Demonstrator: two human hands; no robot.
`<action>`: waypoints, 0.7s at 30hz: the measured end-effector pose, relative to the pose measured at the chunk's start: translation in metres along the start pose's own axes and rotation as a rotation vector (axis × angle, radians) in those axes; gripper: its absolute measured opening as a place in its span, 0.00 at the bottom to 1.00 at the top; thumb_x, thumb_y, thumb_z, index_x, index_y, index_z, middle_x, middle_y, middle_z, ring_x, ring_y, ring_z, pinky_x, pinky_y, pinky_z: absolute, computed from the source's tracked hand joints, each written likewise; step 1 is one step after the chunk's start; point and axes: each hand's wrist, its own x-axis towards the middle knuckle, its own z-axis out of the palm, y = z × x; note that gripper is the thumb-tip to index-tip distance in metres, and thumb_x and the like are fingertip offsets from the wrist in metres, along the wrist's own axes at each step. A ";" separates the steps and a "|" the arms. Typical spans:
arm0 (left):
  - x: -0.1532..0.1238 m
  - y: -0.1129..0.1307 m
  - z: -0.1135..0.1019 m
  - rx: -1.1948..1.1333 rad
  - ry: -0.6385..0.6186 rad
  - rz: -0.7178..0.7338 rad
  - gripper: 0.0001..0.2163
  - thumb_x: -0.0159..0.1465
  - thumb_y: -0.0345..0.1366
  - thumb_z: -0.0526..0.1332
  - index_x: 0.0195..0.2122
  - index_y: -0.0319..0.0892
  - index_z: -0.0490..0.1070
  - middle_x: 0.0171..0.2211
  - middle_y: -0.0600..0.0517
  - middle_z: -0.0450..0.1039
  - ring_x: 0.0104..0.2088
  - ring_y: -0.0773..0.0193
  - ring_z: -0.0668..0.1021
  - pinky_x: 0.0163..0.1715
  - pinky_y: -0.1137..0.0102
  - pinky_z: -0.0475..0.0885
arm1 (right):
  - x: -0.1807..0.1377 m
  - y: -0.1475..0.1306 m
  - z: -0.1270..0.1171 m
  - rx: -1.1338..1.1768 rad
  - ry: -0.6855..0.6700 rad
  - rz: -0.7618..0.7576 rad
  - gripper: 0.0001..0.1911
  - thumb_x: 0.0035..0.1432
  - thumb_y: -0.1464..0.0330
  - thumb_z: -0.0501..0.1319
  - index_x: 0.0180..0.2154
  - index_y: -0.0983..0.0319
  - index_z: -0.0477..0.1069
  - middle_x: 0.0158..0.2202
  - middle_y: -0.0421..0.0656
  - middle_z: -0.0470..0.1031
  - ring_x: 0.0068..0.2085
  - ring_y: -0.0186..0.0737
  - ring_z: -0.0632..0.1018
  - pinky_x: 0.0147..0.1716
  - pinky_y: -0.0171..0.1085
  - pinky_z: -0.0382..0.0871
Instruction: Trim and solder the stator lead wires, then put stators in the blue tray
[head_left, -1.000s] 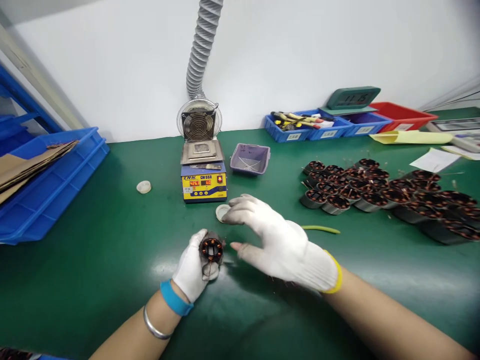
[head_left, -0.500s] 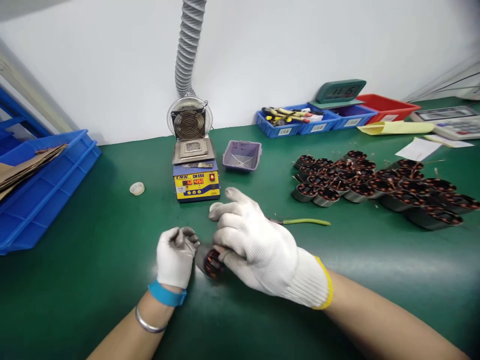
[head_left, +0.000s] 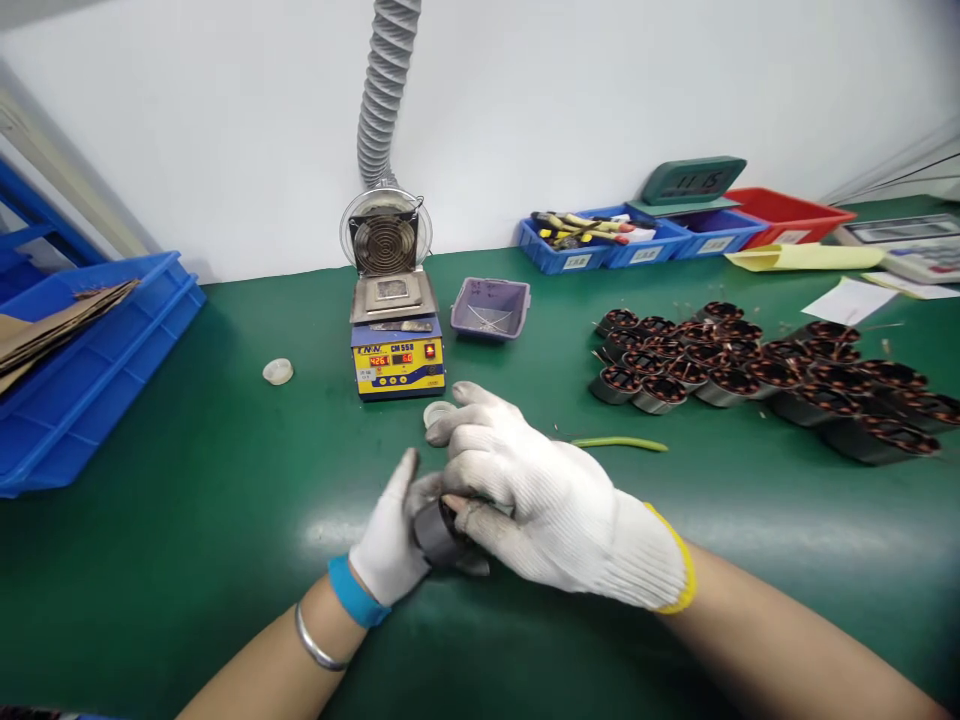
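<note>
A dark ring-shaped motor stator (head_left: 435, 533) with copper windings is between my two gloved hands, slightly blurred. My left hand (head_left: 394, 535) cups it from the left and beneath, thumb raised off it and fingers passing behind. From the right, my right hand (head_left: 517, 490) pinches the stator's edge with thumb and a bare-tipped finger; what lies inside the pinch is hidden. Just beyond the right fingers sits a small white round cap (head_left: 436, 414). Green-handled pliers (head_left: 621, 443) lie behind the right hand, their head partly covered.
A yellow-and-blue solder pot (head_left: 399, 365) stands ahead under a ducted fan (head_left: 385, 245), beside a purple tray (head_left: 490, 310). Many stators (head_left: 727, 385) cluster at right. A blue crate (head_left: 97, 370) is at left, another white cap (head_left: 277, 372) nearby. Tool bins (head_left: 570, 260) line the wall.
My left hand has moved right and opened from a pinch to wrap round the stator, which has turned. My right hand keeps its pinch. The view has shifted slightly.
</note>
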 end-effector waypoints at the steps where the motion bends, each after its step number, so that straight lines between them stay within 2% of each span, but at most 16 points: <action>1: 0.001 -0.005 -0.001 0.066 -0.069 -0.080 0.23 0.63 0.55 0.50 0.33 0.38 0.71 0.23 0.49 0.73 0.23 0.61 0.77 0.23 0.68 0.72 | -0.001 0.001 0.002 0.021 -0.010 0.007 0.05 0.53 0.75 0.56 0.28 0.61 0.67 0.33 0.45 0.74 0.48 0.44 0.72 0.58 0.52 0.58; 3: 0.001 -0.011 -0.002 0.169 -0.116 -0.091 0.26 0.60 0.58 0.51 0.35 0.37 0.70 0.20 0.49 0.72 0.19 0.61 0.75 0.16 0.71 0.68 | -0.002 0.005 0.006 0.094 0.004 0.052 0.04 0.52 0.75 0.56 0.28 0.61 0.67 0.33 0.44 0.75 0.48 0.44 0.73 0.57 0.52 0.58; 5: -0.001 -0.009 -0.001 0.206 -0.015 0.032 0.26 0.59 0.59 0.53 0.34 0.37 0.69 0.19 0.49 0.71 0.15 0.65 0.73 0.12 0.74 0.64 | -0.003 0.011 0.007 0.223 0.097 0.208 0.04 0.53 0.73 0.57 0.27 0.60 0.67 0.33 0.44 0.75 0.47 0.44 0.74 0.54 0.49 0.63; 8: -0.006 0.002 0.002 0.186 0.154 0.181 0.25 0.59 0.59 0.52 0.35 0.38 0.68 0.21 0.50 0.72 0.14 0.68 0.70 0.11 0.76 0.59 | -0.004 0.024 0.004 0.394 0.253 0.518 0.06 0.55 0.69 0.57 0.26 0.61 0.67 0.35 0.45 0.76 0.44 0.43 0.76 0.42 0.40 0.71; 9: -0.008 0.005 0.003 0.188 0.168 0.187 0.26 0.59 0.59 0.50 0.34 0.38 0.68 0.21 0.50 0.72 0.13 0.68 0.69 0.11 0.76 0.58 | -0.005 0.027 0.003 0.421 0.229 0.580 0.06 0.55 0.68 0.57 0.27 0.61 0.68 0.36 0.45 0.76 0.43 0.43 0.76 0.40 0.39 0.71; 11: -0.010 0.009 0.004 0.210 0.163 0.171 0.29 0.60 0.62 0.45 0.33 0.38 0.68 0.20 0.49 0.71 0.12 0.68 0.68 0.10 0.76 0.55 | -0.008 0.033 0.002 0.417 0.058 0.606 0.04 0.52 0.69 0.59 0.31 0.62 0.71 0.40 0.45 0.76 0.43 0.44 0.76 0.41 0.39 0.70; 14: -0.012 0.007 0.005 0.301 0.176 0.144 0.32 0.60 0.63 0.40 0.33 0.38 0.68 0.19 0.49 0.71 0.12 0.69 0.68 0.09 0.77 0.52 | -0.011 0.033 0.005 0.338 -0.189 0.550 0.14 0.50 0.71 0.60 0.41 0.60 0.71 0.46 0.43 0.74 0.47 0.44 0.75 0.46 0.43 0.68; 17: -0.013 0.002 0.004 0.467 0.224 0.113 0.33 0.59 0.64 0.37 0.31 0.39 0.68 0.16 0.50 0.70 0.11 0.70 0.66 0.10 0.77 0.51 | -0.011 0.029 0.010 0.336 -0.230 0.489 0.14 0.52 0.70 0.59 0.44 0.60 0.71 0.47 0.44 0.73 0.48 0.44 0.74 0.46 0.41 0.68; 21: -0.014 -0.004 0.002 0.599 0.262 0.023 0.35 0.57 0.67 0.35 0.24 0.40 0.66 0.10 0.52 0.64 0.09 0.71 0.63 0.09 0.76 0.51 | -0.007 0.023 0.017 0.372 -0.313 0.442 0.15 0.51 0.71 0.61 0.43 0.60 0.71 0.42 0.42 0.75 0.42 0.41 0.75 0.41 0.37 0.69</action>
